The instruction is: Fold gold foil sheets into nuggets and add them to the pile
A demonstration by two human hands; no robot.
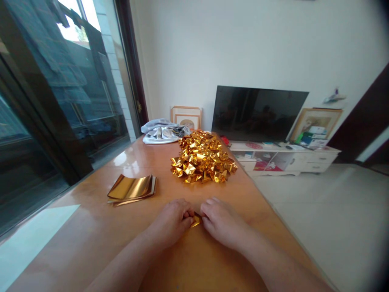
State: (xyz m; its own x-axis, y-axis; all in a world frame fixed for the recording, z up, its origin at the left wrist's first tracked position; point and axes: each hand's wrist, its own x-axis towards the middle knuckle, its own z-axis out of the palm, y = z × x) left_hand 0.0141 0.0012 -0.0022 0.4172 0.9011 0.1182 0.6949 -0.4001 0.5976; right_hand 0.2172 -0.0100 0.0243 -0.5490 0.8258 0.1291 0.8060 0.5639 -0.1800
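Note:
My left hand (pixel 172 221) and my right hand (pixel 221 221) rest on the wooden table (pixel 91 239), fingertips meeting in the middle. Between them they pinch a small folded piece of gold foil (pixel 196 221), mostly hidden by the fingers. Beyond the hands lies a large pile of folded gold foil pieces (pixel 202 158). To the left of the hands sits a stack of flat gold foil sheets (pixel 132 188), slightly curled.
A bundle of grey and white cloth (pixel 162 132) lies at the table's far end. A glass sliding door (pixel 60 101) runs along the left. To the right are a tiled floor (pixel 334 211), a television (pixel 257 113) on a low white cabinet (pixel 288 160), and framed pictures against the wall.

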